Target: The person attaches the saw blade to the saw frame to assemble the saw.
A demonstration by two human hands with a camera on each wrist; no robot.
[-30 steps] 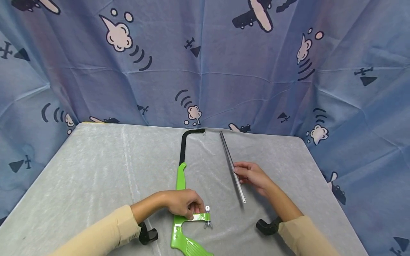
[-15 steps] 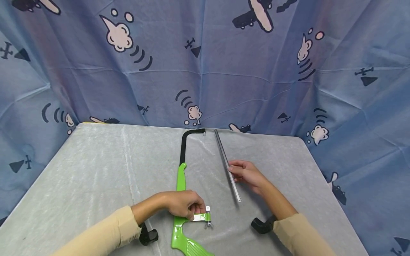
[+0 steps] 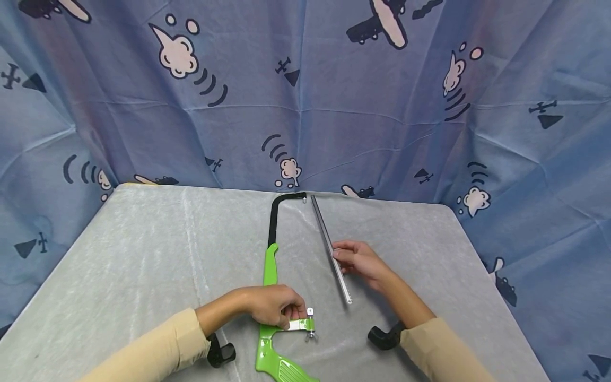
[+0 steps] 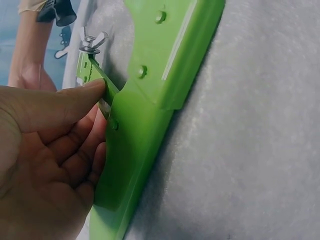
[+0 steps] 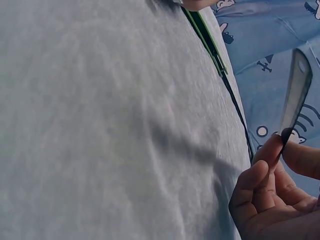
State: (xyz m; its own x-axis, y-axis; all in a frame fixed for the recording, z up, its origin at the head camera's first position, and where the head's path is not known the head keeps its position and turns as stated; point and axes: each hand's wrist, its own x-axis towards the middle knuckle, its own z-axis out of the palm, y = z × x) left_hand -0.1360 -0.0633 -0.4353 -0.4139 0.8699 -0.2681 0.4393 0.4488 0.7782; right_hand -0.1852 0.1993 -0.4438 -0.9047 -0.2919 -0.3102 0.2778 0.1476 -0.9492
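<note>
A hacksaw frame (image 3: 270, 265) with a green handle and a black bent far end lies on the table. My left hand (image 3: 278, 305) pinches its short green arm, thumb on one side, just short of the wing nut (image 4: 93, 45) and blade pin. To the right, my right hand (image 3: 361, 261) holds a thin grey hacksaw blade (image 3: 325, 233) between thumb and fingers near its middle. The blade slants beside the frame, apart from it, its far end close to the frame's black tip. In the right wrist view a hole shows in the blade's near end (image 5: 300, 70).
A grey cloth (image 3: 143, 254) covers the table. Behind it hangs a blue curtain (image 3: 248, 122) printed with planes and clouds. Black camera mounts (image 3: 385, 337) sit at both wrists, low over the cloth.
My right hand has moved left with the hacksaw blade, bringing it closer to the frame. The left hand and the hacksaw frame have stayed in place.
</note>
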